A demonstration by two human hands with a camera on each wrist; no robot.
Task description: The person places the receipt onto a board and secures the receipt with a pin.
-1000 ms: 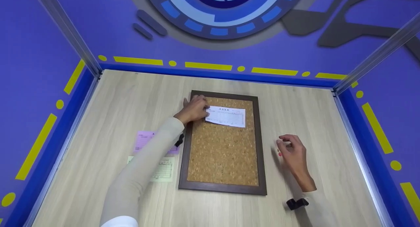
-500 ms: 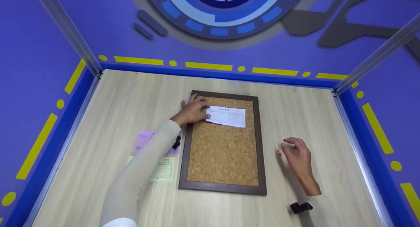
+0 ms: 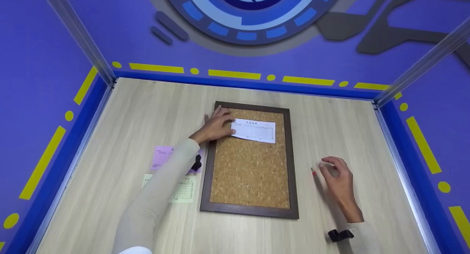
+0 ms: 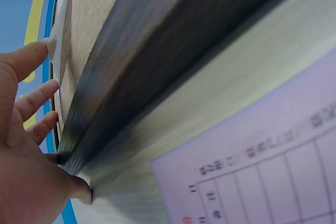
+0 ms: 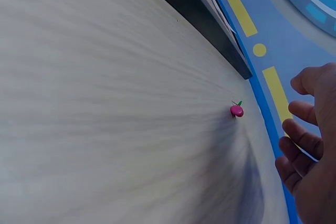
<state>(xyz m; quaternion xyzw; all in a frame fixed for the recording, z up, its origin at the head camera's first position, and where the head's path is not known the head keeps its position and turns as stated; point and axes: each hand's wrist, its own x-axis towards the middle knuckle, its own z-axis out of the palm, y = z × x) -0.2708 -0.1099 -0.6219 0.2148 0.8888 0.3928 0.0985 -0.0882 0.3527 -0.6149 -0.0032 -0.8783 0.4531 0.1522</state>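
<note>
A white printed slip (image 3: 255, 131) lies on the upper part of a brown-framed corkboard (image 3: 249, 173). My left hand (image 3: 214, 127) reaches over the board's left frame. Its thumb and a finger touch the slip's left edge, and in the left wrist view other fingers spread over the frame and down toward the table. My right hand (image 3: 338, 178) hovers right of the board, fingers loosely bent, with a gap between thumb and forefinger and nothing held. A small red push pin (image 5: 237, 110) with a green part and a thin needle lies on the table, just left of that hand.
A purple printed slip (image 3: 161, 155) and a pale green one (image 3: 186, 189) lie left of the board, partly covered by my left forearm. Blue-purple panels (image 3: 235, 68) wall the wooden table (image 3: 154, 107) at the back and both sides.
My right hand has drawn back to the right and toward me, away from the push pin, which now shows fully. My left hand has shifted only slightly; the white slip stays in place.
</note>
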